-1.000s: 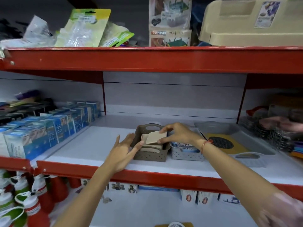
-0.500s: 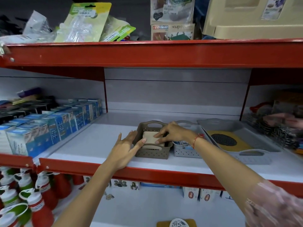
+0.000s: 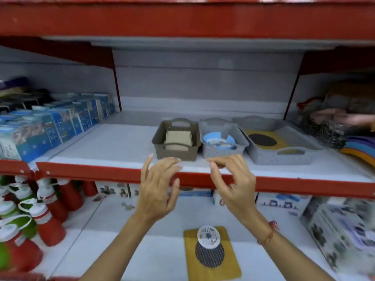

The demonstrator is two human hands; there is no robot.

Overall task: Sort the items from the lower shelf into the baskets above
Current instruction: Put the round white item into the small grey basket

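Three baskets stand in a row on the middle shelf. The brown basket (image 3: 157, 146) holds beige square pads (image 3: 178, 139). The small grey basket (image 3: 222, 152) holds blue and white round items (image 3: 218, 139). The wide grey tray basket (image 3: 280, 158) holds a yellow mat with a dark oval (image 3: 262, 139). On the lower shelf lies a yellow square mat (image 3: 211, 270) with a dark mesh disc (image 3: 210, 255) and a white patterned round piece (image 3: 208, 237) on it. My left hand (image 3: 157, 191) and right hand (image 3: 233, 189) hover empty in front of the shelf edge, fingers loosely apart.
Blue boxes (image 3: 54, 124) line the middle shelf at left. Red and green bottles (image 3: 40, 211) crowd the lower shelf's left side. Patterned boxes (image 3: 343, 232) stand at lower right. Another person's hand (image 3: 343, 116) reaches over wire items at far right. The red shelf rail (image 3: 91, 172) runs across.
The right hand let go of the beige pad in the brown basket. Both hands drew back out to the shelf edge. My view tilted down, showing the lower shelf.
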